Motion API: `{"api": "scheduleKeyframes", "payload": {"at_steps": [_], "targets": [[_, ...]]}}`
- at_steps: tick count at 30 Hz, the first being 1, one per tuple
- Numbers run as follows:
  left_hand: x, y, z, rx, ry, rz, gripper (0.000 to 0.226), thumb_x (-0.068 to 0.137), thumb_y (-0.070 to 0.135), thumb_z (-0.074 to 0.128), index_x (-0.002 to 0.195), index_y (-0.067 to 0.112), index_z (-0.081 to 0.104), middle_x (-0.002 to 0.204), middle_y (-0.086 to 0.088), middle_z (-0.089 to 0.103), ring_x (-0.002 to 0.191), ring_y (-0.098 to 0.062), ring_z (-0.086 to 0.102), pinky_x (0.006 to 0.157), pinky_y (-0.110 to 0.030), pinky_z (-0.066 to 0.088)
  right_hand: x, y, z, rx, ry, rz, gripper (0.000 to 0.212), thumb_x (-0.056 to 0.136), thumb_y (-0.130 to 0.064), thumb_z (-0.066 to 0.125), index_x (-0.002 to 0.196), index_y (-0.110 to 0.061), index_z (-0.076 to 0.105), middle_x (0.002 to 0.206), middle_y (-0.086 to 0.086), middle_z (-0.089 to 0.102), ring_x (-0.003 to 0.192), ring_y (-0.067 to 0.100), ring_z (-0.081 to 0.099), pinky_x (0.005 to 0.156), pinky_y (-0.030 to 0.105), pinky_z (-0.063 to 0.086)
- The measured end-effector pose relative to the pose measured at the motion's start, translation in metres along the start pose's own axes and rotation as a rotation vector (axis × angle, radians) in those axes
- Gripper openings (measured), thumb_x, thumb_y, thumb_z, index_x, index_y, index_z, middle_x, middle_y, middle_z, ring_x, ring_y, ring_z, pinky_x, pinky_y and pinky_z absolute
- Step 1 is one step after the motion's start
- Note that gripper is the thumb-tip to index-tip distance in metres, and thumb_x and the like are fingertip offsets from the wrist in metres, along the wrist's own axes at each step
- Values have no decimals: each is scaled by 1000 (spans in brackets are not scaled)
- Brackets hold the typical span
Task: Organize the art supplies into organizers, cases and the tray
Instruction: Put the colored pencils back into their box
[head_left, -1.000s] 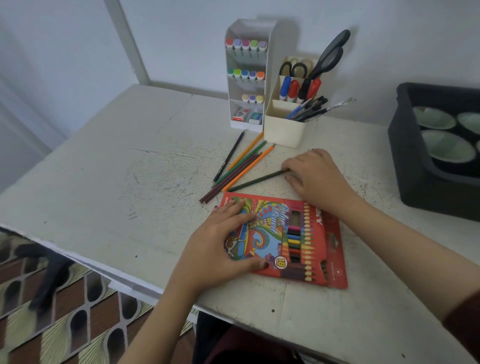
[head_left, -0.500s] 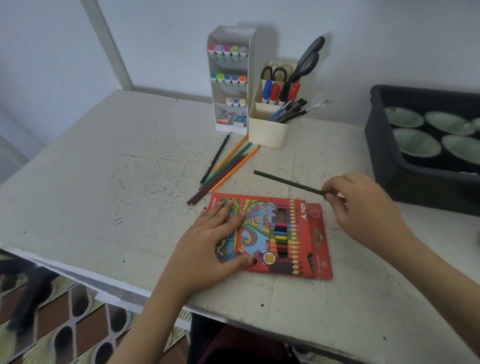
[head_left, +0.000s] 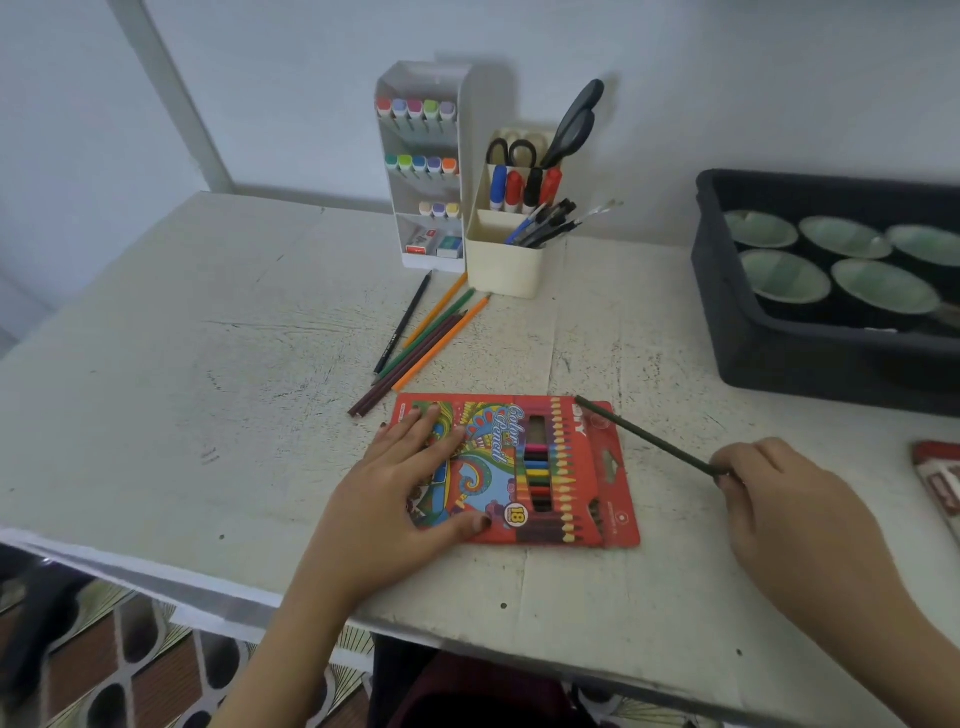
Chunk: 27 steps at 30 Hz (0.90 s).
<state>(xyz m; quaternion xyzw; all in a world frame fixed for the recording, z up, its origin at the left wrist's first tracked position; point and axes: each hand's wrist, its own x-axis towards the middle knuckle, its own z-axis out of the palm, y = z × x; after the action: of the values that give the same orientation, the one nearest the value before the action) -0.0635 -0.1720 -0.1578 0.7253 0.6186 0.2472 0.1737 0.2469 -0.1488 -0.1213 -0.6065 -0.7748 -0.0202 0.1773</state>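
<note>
The left hand (head_left: 402, 486) lies flat, fingers spread, pressing the red pencil case (head_left: 524, 467) onto the desk (head_left: 208, 415). The right hand (head_left: 789, 506) pinches a dark green pencil (head_left: 649, 441), its far end over the case's upper right corner.

A home art corner, by the look of it; a scuffed white bench (head_left: 208, 415) stands against a plain pale wall (head_left: 727, 78); beyond the left hand (head_left: 395, 499) a white marker organizer (head_left: 421, 171) and a cream holder (head_left: 506, 270) of pens, brushes and scissors stand side by side; past the right hand (head_left: 795, 514) a dark tray (head_left: 779, 358) holds pale green dishes (head_left: 787, 275); below the left hand, patterned brown flooring (head_left: 130, 665) shows.
</note>
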Motion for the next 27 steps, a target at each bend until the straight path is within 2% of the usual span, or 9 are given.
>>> {"api": "scheduleKeyframes", "payload": {"at_steps": [3,6,8,12,15,18,20,23,27], "targets": [[0,1,-1,-6,-1,-6,80,64,90,39,135,54,30,151,21,19,140,8,8,114,-21,9,-3,3,3,-26,24,-22,19,64,7,77,74,-5,65,64,8,58,45,15,31,48,11,18],[0,2,-2,3,-13,-15,80,63,90,38,134,56,28,151,23,17,139,12,5,112,-16,6,-3,13,5,-47,48,-23,17,66,6,75,75,-5,65,65,8,57,45,17,34,46,21,30],[0,2,-2,11,-20,-17,80,63,91,37,134,56,27,151,23,16,140,10,5,112,-17,5,-2,16,8,-42,63,-53,17,68,6,74,76,-6,66,67,7,58,46,19,39,49,25,33],[2,1,-1,18,-33,-12,77,63,91,36,132,58,24,151,23,15,140,10,3,112,-16,3,5,17,16,-67,90,-193,15,72,3,74,81,-8,69,73,7,64,58,28,60,60,29,34],[2,1,-2,40,-61,-9,78,63,91,35,133,58,21,151,25,11,140,11,-1,111,-14,-1,17,12,21,-58,84,-214,21,66,0,79,82,-11,71,75,5,66,62,27,63,65,32,35],[2,1,-2,61,-79,-10,78,64,90,36,134,58,19,151,27,7,141,9,-2,112,-17,-1,30,3,31,-34,102,-259,19,69,-4,78,84,-13,71,77,4,66,65,25,63,71,34,35],[2,1,-2,62,-79,-11,78,64,90,36,133,58,19,151,27,7,141,9,-1,112,-17,0,38,-3,37,-11,131,-307,7,81,-14,69,87,-16,71,79,2,66,68,24,63,76,34,33],[2,1,-2,54,-70,-13,77,65,89,37,133,59,20,151,27,9,141,8,1,111,-15,-1,44,-17,45,64,122,-306,28,86,-31,46,90,-19,72,82,1,65,73,21,63,81,35,32],[2,3,-2,35,-43,-17,74,64,88,39,131,60,21,151,25,13,140,10,1,109,-12,0,44,-27,50,167,101,-250,32,86,-36,44,92,-20,71,88,1,64,79,19,60,83,34,33]]}}
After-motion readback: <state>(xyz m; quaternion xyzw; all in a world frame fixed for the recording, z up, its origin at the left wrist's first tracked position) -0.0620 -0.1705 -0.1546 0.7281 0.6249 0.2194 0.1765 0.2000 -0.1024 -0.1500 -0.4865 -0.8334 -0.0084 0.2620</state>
